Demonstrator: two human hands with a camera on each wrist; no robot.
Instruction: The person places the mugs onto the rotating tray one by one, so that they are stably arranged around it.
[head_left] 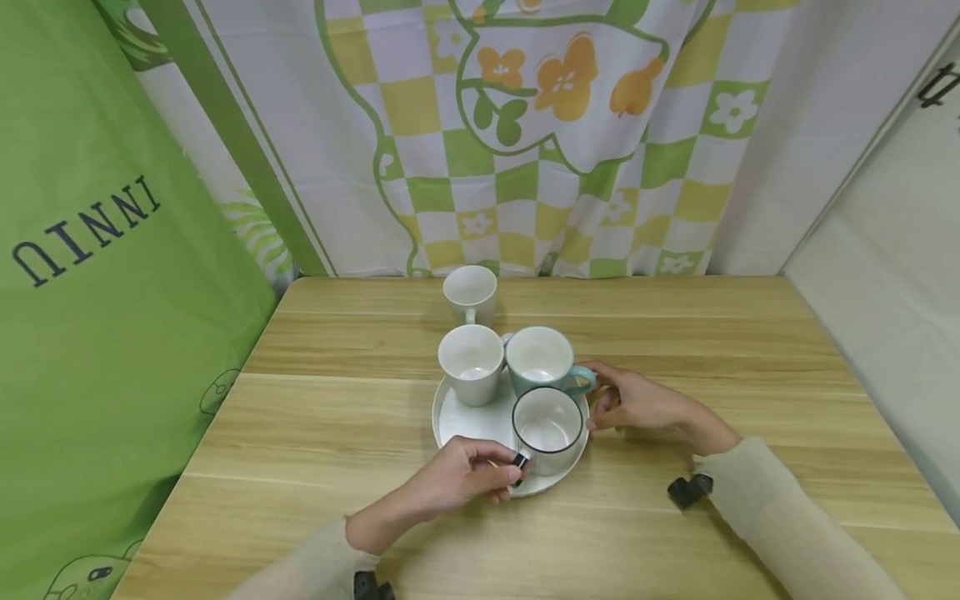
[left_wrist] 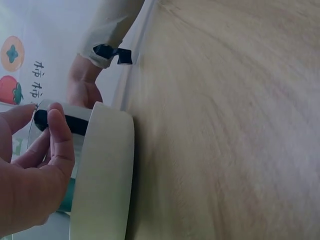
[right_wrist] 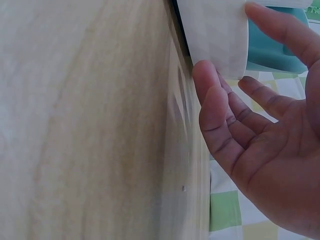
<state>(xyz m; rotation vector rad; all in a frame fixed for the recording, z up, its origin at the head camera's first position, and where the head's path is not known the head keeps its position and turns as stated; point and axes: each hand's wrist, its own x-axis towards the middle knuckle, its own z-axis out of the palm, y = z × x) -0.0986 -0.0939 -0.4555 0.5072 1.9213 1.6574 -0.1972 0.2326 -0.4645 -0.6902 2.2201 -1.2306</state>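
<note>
I have the left hand (head_left: 467,477) pinching the black handle (head_left: 521,460) of a white, dark-rimmed mug (head_left: 548,432). The right hand (head_left: 633,402), fingers relaxed, meets the tray's (head_left: 474,419) edge.

base of teal mug (head_left: 538,360) hidden behind black-rimmed mug (head_left: 548,425); left sleeve (head_left: 315,565) cropped.

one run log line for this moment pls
left hand: pinches black-rimmed white mug by handle | right hand: touches round white tray | also on tray: white cup, teal mug | behind: second white cup, wooden table
</note>
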